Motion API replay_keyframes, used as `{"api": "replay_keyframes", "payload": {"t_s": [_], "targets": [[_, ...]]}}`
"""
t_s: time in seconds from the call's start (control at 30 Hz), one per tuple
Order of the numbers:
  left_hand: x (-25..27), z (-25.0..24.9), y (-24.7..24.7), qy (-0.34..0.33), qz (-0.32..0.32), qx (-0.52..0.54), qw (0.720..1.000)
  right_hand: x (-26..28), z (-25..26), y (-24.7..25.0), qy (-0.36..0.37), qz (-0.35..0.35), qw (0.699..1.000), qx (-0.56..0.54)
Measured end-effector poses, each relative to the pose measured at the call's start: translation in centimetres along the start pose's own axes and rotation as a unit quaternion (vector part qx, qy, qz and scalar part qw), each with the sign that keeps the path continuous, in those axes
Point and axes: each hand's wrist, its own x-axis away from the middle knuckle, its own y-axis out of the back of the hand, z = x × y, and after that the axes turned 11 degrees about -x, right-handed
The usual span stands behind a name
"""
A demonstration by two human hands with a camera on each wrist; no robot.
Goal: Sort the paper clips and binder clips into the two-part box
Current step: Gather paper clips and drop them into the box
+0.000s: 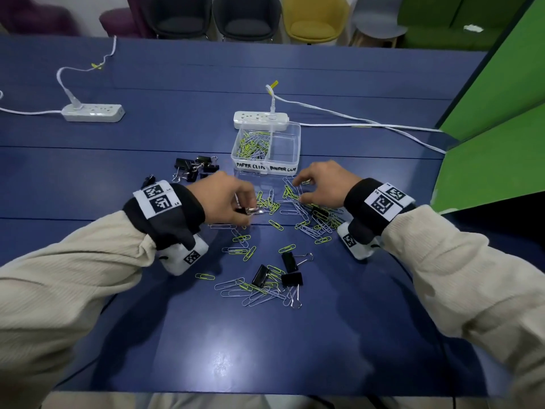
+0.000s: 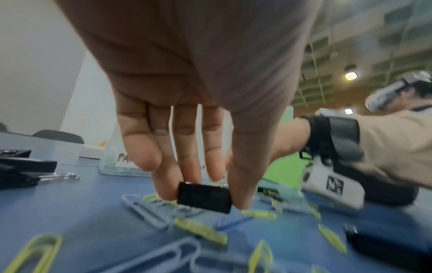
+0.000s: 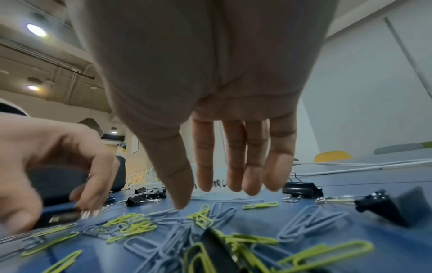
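My left hand (image 1: pixel 249 209) pinches a black binder clip (image 2: pixel 203 197) between thumb and fingers, just above the blue table. My right hand (image 1: pixel 299 190) hovers with relaxed fingers over a heap of green and silver paper clips (image 1: pixel 303 212) and holds nothing. Just beyond both hands stands the clear two-part box (image 1: pixel 299 134). Its left half, labelled for paper clips, holds several paper clips (image 1: pixel 252 146); the right half looks bare. More black binder clips lie in a pile (image 1: pixel 196 168) behind my left hand and near me (image 1: pixel 290 271) among loose paper clips.
Two white power strips (image 1: pixel 93 112) (image 1: pixel 261 117) with cables lie at the back of the blue table (image 1: pixel 265 349). A green partition (image 1: pixel 501 113) closes off the right side. Chairs stand behind the far edge.
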Motion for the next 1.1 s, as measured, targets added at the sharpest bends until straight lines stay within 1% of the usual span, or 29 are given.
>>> {"api": "replay_keyframes", "payload": {"t_s": [0.07,0.13,0.17,0.2,0.27,0.37,0.43,0.5,0.57,0.6,0.67,0.7,0.77,0.83,0.9,1.0,1.1], "targets": [[-0.2,0.8,1.0,0.022,-0.046,0.020,0.999,-0.3,0.0,-0.1,-0.019,-0.008,1.000,0.006],[-0.8,2.1,1.7,0.065,-0.089,0.020,0.994,-0.5,0.0,0.0,-0.038,-0.012,0.999,0.009],[-1.2,2.9,1.9,0.092,-0.098,0.010,0.991,-0.5,0.2,0.1,-0.042,-0.004,0.999,0.009],[-1.6,3.8,1.9,0.115,-0.095,-0.006,0.989,-0.5,0.3,0.0,-0.043,0.012,0.999,0.010],[-2.1,5.1,1.6,0.146,-0.063,-0.044,0.986,-0.5,1.0,-0.4,-0.034,0.053,0.998,0.026],[-2.4,6.0,1.0,0.159,-0.026,-0.069,0.985,-0.4,1.7,-1.4,-0.020,0.099,0.992,0.069],[-2.4,6.2,0.6,0.159,-0.027,-0.068,0.985,-0.1,2.1,-2.1,0.003,0.117,0.989,0.091],[-2.0,6.0,0.5,0.147,-0.048,-0.078,0.985,0.3,2.5,-2.5,0.027,0.133,0.987,0.089],[-1.5,5.2,0.2,0.115,-0.072,-0.092,0.986,0.6,2.8,-2.6,0.047,0.142,0.987,0.060],[-1.3,4.5,0.1,0.091,-0.072,-0.089,0.989,0.6,3.0,-2.6,0.053,0.137,0.988,0.046],[-0.9,2.6,-0.5,0.031,-0.047,-0.069,0.996,0.3,3.3,-2.6,0.064,0.099,0.993,0.021],[-0.9,1.8,-0.9,0.002,-0.022,-0.070,0.997,0.0,3.4,-2.7,0.066,0.076,0.995,0.013],[-0.8,0.6,-1.7,-0.034,0.031,-0.118,0.992,-0.3,3.6,-2.7,0.059,0.059,0.996,0.023],[-0.5,0.3,-2.1,-0.039,0.060,-0.158,0.985,-0.3,3.4,-2.9,0.052,0.086,0.994,0.050],[0.2,0.5,-2.2,-0.040,0.073,-0.155,0.985,0.1,3.0,-3.3,0.063,0.106,0.990,0.066],[0.9,0.8,-2.1,-0.059,0.072,-0.144,0.985,0.2,2.7,-3.4,0.091,0.083,0.990,0.071],[0.7,0.6,-2.0,-0.049,0.039,-0.129,0.990,-0.3,3.0,-3.4,0.106,0.063,0.988,0.089]]}}
